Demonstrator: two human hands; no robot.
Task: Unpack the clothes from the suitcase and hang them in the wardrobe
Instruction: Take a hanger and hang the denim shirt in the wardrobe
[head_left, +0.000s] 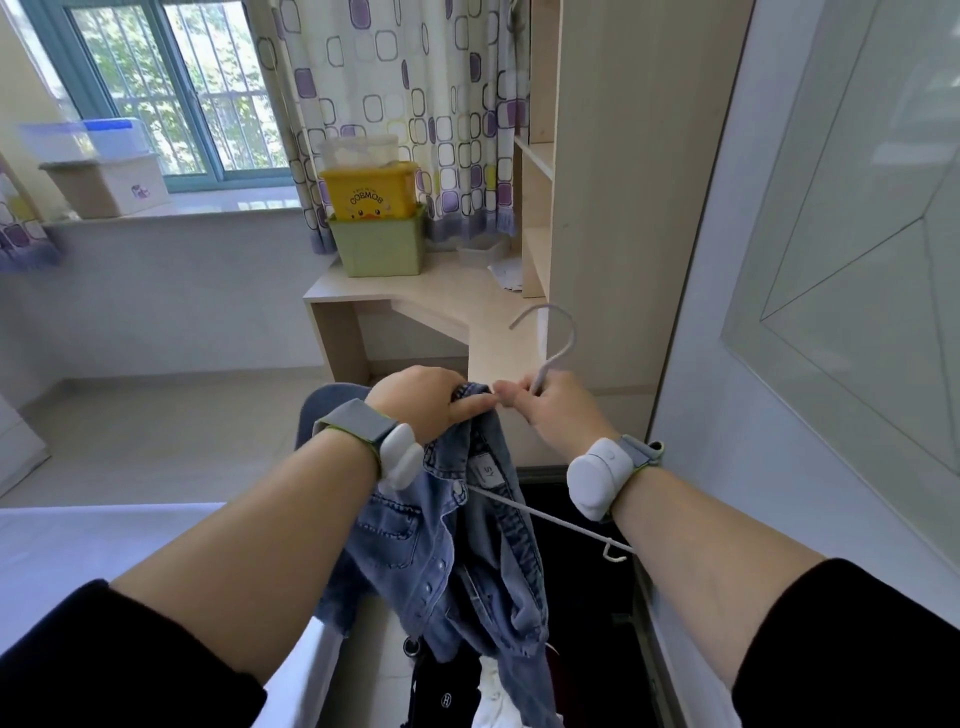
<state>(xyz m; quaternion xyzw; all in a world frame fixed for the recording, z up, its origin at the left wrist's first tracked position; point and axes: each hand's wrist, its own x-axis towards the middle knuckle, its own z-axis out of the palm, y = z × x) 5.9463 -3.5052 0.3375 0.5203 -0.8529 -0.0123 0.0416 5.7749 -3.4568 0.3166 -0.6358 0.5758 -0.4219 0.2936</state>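
A blue denim jacket hangs in front of me at the frame's centre. My left hand is closed on its collar. Beside it, my right hand grips the neck of a white hanger, whose hook points up and whose arm runs down through the jacket's neck opening. The two hands nearly touch at the fingertips. Below the jacket, dark and white clothes lie in what looks like the open suitcase, mostly hidden. The wardrobe door stands at the right.
A light wooden desk with shelves stands ahead, bearing a green bin and a yellow box. A patterned curtain and a window are behind. A white bed surface lies at the lower left.
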